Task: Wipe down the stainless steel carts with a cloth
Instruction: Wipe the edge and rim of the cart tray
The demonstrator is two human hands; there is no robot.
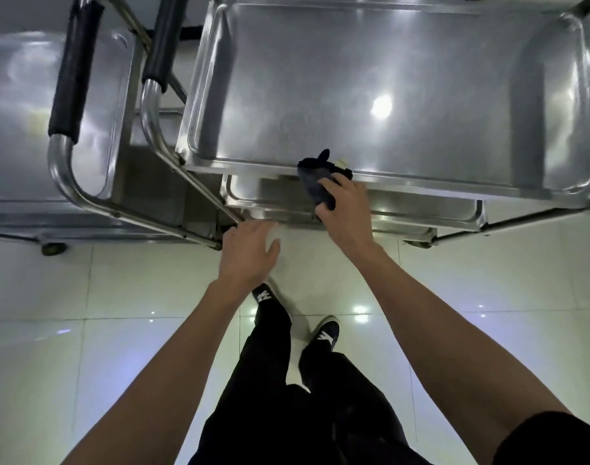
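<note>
While its fingers curl around a dark cloth (315, 182), the right hand (345, 209) presses that cloth against the near rim of the right-hand steel cart (370, 95), just above a lower shelf (421, 209). Fingers loosely spread and holding nothing, the left hand (248, 253) hovers near the cart's corner post. A second cart (35, 112) with black-padded handles (73, 75) stands alongside on the glossy tiled floor (85, 313).

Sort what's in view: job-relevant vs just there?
Job:
dark cloth, gripped by right hand
near cart's top tray, cloth on its front rim
second cart, at left
left hand, free

Just there:
tiled floor
shoes
</note>
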